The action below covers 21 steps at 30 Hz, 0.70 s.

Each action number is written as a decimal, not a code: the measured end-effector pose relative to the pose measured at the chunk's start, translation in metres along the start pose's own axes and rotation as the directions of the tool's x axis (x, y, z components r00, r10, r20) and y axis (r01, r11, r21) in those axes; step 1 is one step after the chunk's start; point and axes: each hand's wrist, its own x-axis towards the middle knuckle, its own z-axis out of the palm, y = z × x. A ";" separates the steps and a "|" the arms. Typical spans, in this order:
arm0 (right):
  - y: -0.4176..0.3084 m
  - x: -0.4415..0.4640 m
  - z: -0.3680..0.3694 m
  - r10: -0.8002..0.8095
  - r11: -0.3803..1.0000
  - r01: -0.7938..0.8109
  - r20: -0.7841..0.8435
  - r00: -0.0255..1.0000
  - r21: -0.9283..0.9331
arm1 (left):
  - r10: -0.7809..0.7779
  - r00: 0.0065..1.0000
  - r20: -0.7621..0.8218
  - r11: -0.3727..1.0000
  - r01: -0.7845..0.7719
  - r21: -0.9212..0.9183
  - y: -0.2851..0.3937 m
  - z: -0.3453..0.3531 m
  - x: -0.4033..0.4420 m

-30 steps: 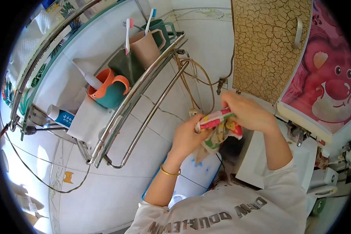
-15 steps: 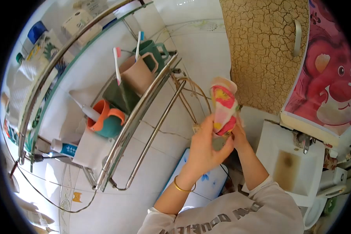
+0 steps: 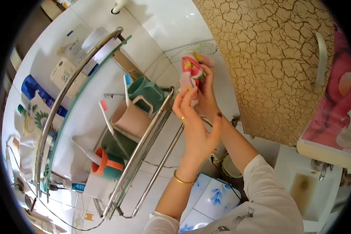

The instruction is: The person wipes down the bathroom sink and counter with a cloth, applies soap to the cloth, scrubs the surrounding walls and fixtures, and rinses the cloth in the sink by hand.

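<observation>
A folded cloth in pink, red, yellow and white is raised in front of the tiled wall, right of the shelf's end. My right hand grips it from the right side, partly behind my left hand. The fingertips of my left hand touch the cloth's lower edge, with the thumb held apart. A ring and a gold bracelet are on my left hand and wrist. Close by on the glass shelf stand a green mug and a beige mug with toothbrushes.
The metal-railed shelf also bears a dark green cup, an orange and teal cup and toothpaste. Bottles stand on the upper tier. At right are a crackle-patterned cabinet and a white sink. A hose hangs below the shelf.
Both hands have risen with the cloth towards the wall beside the shelf. The left hand has turned, fingers pointing up at the cloth. The view has shifted, bringing more of the upper shelf in.
</observation>
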 end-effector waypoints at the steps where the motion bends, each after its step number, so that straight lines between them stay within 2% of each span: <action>1: 0.002 0.014 0.004 -0.065 0.994 0.066 0.017 0.998 -0.085 | 0.006 1.000 0.031 0.999 -0.005 -0.042 -0.008 0.000 0.009; 3: 0.013 0.044 0.014 -0.177 0.958 0.185 0.057 0.983 -0.218 | 0.065 0.997 0.038 0.998 -0.064 -0.020 -0.013 0.002 0.028; 5: 0.028 0.084 0.030 -0.264 0.927 0.284 0.112 0.958 -0.243 | 0.118 0.992 0.052 0.993 -0.117 -0.016 -0.010 0.000 0.054; 7: 0.046 0.130 0.050 -0.337 0.899 0.367 0.160 0.928 -0.240 | 0.099 0.995 -0.016 0.991 -0.100 -0.088 -0.013 -0.004 0.077; 9: 0.064 0.184 0.075 -0.424 0.887 0.451 0.209 0.881 -0.099 | 0.070 0.994 -0.089 0.976 -0.086 -0.199 -0.012 -0.014 0.093; 10: 0.075 0.209 0.089 -0.482 0.872 0.488 0.231 0.845 0.035 | 0.073 0.986 -0.149 0.966 -0.107 -0.236 -0.011 -0.017 0.098; 11: 0.084 0.227 0.102 -0.479 0.875 0.480 0.252 0.841 0.060 | 0.077 0.983 -0.169 0.973 -0.111 -0.202 -0.011 -0.019 0.100; 12: 0.092 0.242 0.118 -0.395 0.900 0.429 0.276 0.876 -0.075 | 0.079 0.979 -0.191 0.980 -0.111 -0.167 -0.012 -0.021 0.101; 13: 0.095 0.248 0.133 -0.193 0.850 0.307 0.288 0.938 -0.429 | 0.088 0.980 -0.180 0.983 -0.115 -0.143 -0.015 -0.022 0.101; 15: 0.105 0.247 0.138 -0.288 0.684 0.426 0.318 0.903 -0.592 | 0.103 0.981 -0.163 0.988 -0.120 -0.097 -0.021 -0.025 0.098; 16: 0.108 0.246 0.139 -0.333 0.579 0.478 0.343 0.878 -0.660 | 0.085 0.983 -0.163 0.990 -0.102 -0.099 -0.022 -0.026 0.095; 21: 0.133 0.206 0.110 -0.311 0.579 0.477 0.362 0.879 -0.661 | 0.036 0.991 -0.127 0.990 -0.053 -0.129 -0.025 -0.020 0.080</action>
